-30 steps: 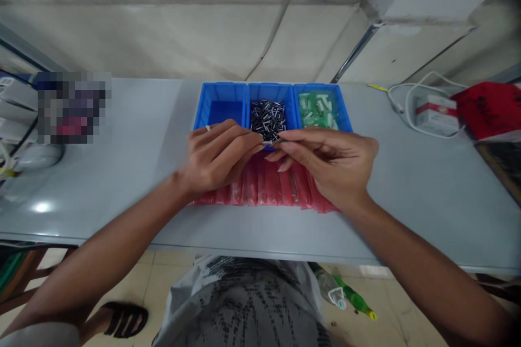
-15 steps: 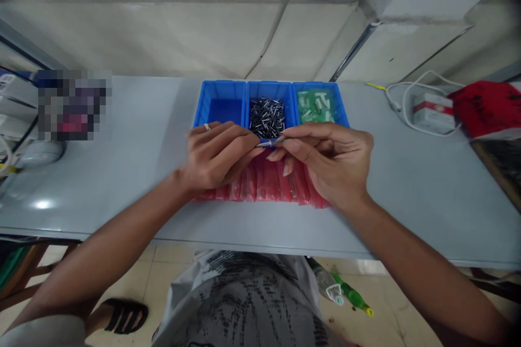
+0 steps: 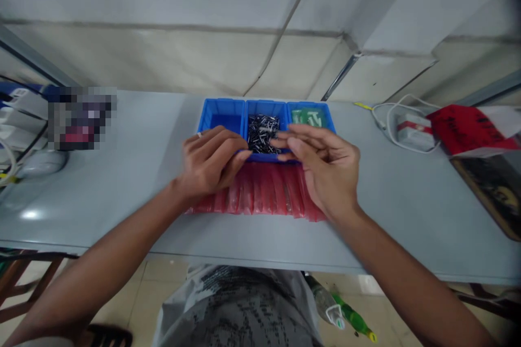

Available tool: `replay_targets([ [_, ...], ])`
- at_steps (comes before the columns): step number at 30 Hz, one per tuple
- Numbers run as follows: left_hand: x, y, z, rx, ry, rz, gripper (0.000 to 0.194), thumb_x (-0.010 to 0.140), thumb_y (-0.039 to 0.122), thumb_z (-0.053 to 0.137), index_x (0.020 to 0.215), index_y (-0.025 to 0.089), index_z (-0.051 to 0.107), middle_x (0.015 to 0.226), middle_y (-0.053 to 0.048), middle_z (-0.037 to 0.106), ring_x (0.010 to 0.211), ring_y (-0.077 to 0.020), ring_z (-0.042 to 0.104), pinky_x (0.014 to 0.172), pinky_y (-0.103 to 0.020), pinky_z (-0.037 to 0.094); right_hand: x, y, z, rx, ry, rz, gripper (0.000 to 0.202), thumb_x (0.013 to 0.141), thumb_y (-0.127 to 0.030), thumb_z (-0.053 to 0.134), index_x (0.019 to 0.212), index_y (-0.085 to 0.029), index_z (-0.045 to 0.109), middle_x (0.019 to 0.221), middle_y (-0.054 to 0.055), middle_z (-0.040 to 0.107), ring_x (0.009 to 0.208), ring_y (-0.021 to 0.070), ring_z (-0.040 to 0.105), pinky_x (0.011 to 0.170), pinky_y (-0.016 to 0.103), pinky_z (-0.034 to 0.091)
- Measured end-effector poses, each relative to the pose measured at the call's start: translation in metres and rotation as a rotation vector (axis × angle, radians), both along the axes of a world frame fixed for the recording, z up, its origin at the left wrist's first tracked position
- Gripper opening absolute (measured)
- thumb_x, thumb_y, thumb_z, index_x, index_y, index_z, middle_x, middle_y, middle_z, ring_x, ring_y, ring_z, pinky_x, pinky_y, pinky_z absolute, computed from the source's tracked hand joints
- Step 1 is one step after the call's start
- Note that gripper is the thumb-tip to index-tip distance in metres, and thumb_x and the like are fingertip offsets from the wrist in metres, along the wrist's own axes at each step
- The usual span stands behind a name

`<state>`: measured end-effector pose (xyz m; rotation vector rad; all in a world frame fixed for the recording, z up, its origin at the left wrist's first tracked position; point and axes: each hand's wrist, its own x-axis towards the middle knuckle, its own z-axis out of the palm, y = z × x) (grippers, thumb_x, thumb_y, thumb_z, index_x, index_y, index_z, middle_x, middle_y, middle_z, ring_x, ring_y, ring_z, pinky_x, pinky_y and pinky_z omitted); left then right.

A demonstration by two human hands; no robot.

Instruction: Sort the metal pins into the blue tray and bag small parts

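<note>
Three blue bins stand side by side on the table: the left bin (image 3: 224,102) shows a bare blue floor, the middle one holds many small dark metal pins (image 3: 262,130), the right one holds a green bag (image 3: 310,115) with white pieces. My left hand (image 3: 215,160) is closed in front of the left bin, its thumb pressed to the fingers; whatever it grips is hidden. At the right bin's front, my right hand (image 3: 325,160) has its fingers apart, nothing visible between them. Below both hands lies a row of red plastic bags (image 3: 264,190).
On the right are a white box (image 3: 415,131) with a cable, a red packet (image 3: 459,124) and a dark tray-like object (image 3: 488,190). A grey mouse-like object (image 3: 44,162) and white devices sit at the left. Bottles (image 3: 354,317) lie on the floor.
My hands have moved apart, and the thin pieces seen between their fingertips no longer show there. My right fingers have opened. The view has tilted, so the table sits lower in the picture.
</note>
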<state>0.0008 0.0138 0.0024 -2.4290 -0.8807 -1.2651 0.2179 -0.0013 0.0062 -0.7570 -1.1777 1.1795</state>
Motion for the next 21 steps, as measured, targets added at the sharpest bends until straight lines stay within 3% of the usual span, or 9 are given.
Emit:
replay_targets([
  [2, -0.004, 0.005, 0.0, -0.095, 0.004, 0.072, 0.006, 0.097, 0.018, 0.058, 0.094, 0.016, 0.063, 0.089, -0.004, 0.072, 0.082, -0.0148, 0.066, 0.075, -0.029, 0.055, 0.007, 0.01, 0.004, -0.068, 0.013, 0.02, 0.03, 0.09, -0.017, 0.074, 0.119, -0.025, 0.073, 0.114, 0.003, 0.079, 0.111, 0.0192, 0.075, 0.092, 0.032, 0.064],
  [4, -0.007, 0.009, -0.001, -0.173, 0.064, 0.087, 0.008, 0.098, 0.018, 0.058, 0.101, 0.015, 0.065, 0.102, -0.007, 0.073, 0.096, -0.0177, 0.068, 0.087, -0.033, 0.058, 0.021, 0.013, 0.014, -0.095, -0.097, 0.052, 0.027, 0.093, -0.022, 0.07, 0.12, -0.025, 0.073, 0.113, 0.004, 0.079, 0.103, 0.0198, 0.077, 0.086, 0.034, 0.065],
  [5, -0.008, 0.01, -0.002, -0.2, 0.116, 0.072, 0.012, 0.098, 0.019, 0.058, 0.106, 0.015, 0.066, 0.11, -0.009, 0.072, 0.106, -0.0202, 0.067, 0.095, -0.036, 0.058, 0.029, 0.011, 0.02, -0.086, -0.215, 0.05, 0.023, 0.095, -0.026, 0.068, 0.117, -0.025, 0.074, 0.107, 0.004, 0.08, 0.088, 0.0193, 0.079, 0.073, 0.032, 0.066],
  [7, -0.008, 0.01, -0.005, -0.232, 0.229, 0.036, 0.024, 0.099, 0.024, 0.059, 0.119, 0.013, 0.065, 0.128, -0.013, 0.068, 0.128, -0.0265, 0.061, 0.107, -0.043, 0.056, 0.046, -0.001, 0.03, 0.004, -0.55, -0.032, 0.019, 0.096, -0.031, 0.065, 0.109, -0.024, 0.076, 0.09, 0.003, 0.079, 0.062, 0.0152, 0.072, 0.052, 0.028, 0.056],
  [10, -0.007, 0.009, -0.011, -0.233, 0.35, -0.002, 0.028, 0.1, 0.027, 0.058, 0.123, 0.012, 0.066, 0.138, -0.016, 0.064, 0.142, -0.0313, 0.052, 0.111, -0.049, 0.056, 0.064, -0.031, 0.032, 0.163, -1.134, -0.171, 0.016, 0.093, -0.035, 0.064, 0.099, -0.024, 0.074, 0.069, -0.001, 0.071, 0.049, 0.0125, 0.058, 0.051, 0.028, 0.046],
  [14, -0.008, 0.01, -0.017, -0.222, 0.381, -0.049, 0.02, 0.101, 0.022, 0.055, 0.11, 0.013, 0.071, 0.132, -0.014, 0.068, 0.141, -0.0298, 0.054, 0.108, -0.047, 0.058, 0.064, -0.055, 0.012, 0.145, -1.747, -0.151, 0.037, 0.095, -0.056, 0.055, 0.086, -0.021, 0.063, 0.059, 0.001, 0.065, 0.05, 0.0228, 0.063, 0.051, 0.032, 0.032],
  [17, -0.009, 0.011, -0.015, -0.216, 0.358, -0.041, 0.022, 0.101, 0.023, 0.055, 0.113, 0.014, 0.07, 0.131, -0.014, 0.069, 0.136, -0.0287, 0.059, 0.104, -0.046, 0.06, 0.064, -0.053, 0.001, 0.045, -1.853, -0.03, 0.023, 0.096, -0.042, 0.052, 0.09, -0.021, 0.059, 0.068, 0.002, 0.07, 0.054, 0.0226, 0.064, 0.053, 0.03, 0.027],
  [21, -0.004, 0.004, -0.007, -0.137, 0.185, -0.072, 0.016, 0.096, 0.021, 0.064, 0.108, 0.013, 0.07, 0.115, -0.013, 0.075, 0.111, -0.0249, 0.071, 0.092, -0.04, 0.063, 0.075, -0.046, 0.007, -0.03, -1.598, 0.03, 0.01, 0.088, -0.024, 0.053, 0.078, -0.023, 0.054, 0.063, -0.003, 0.062, 0.054, 0.0153, 0.055, 0.055, 0.028, 0.031],
])
